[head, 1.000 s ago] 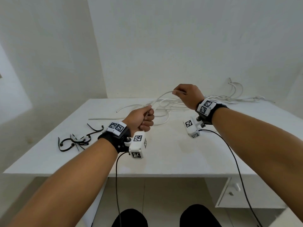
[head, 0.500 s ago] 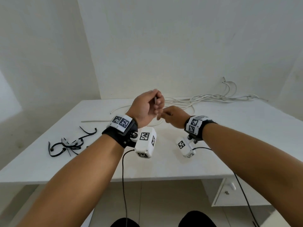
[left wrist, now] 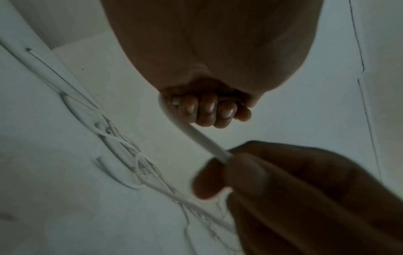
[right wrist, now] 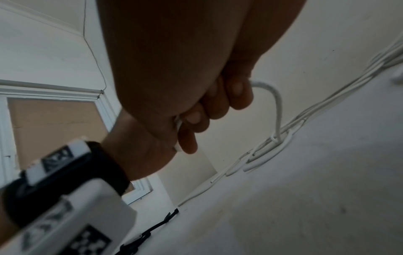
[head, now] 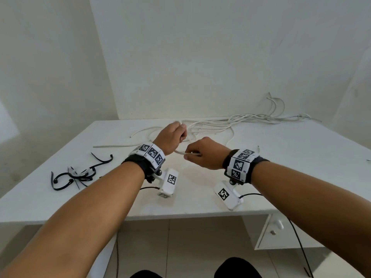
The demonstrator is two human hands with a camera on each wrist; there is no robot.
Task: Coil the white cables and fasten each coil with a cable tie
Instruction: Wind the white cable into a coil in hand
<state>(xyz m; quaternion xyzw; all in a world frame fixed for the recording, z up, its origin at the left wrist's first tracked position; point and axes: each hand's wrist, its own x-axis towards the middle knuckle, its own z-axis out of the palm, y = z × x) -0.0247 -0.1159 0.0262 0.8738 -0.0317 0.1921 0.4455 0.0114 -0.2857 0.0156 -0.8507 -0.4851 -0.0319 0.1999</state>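
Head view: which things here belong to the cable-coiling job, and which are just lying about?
Part of the job:
- white cable held between the left hand and right hand
- loose white cables at the table's back
- black cable ties

Just there:
- table
- drawer

White cable's held stretch hidden inside both curled hands
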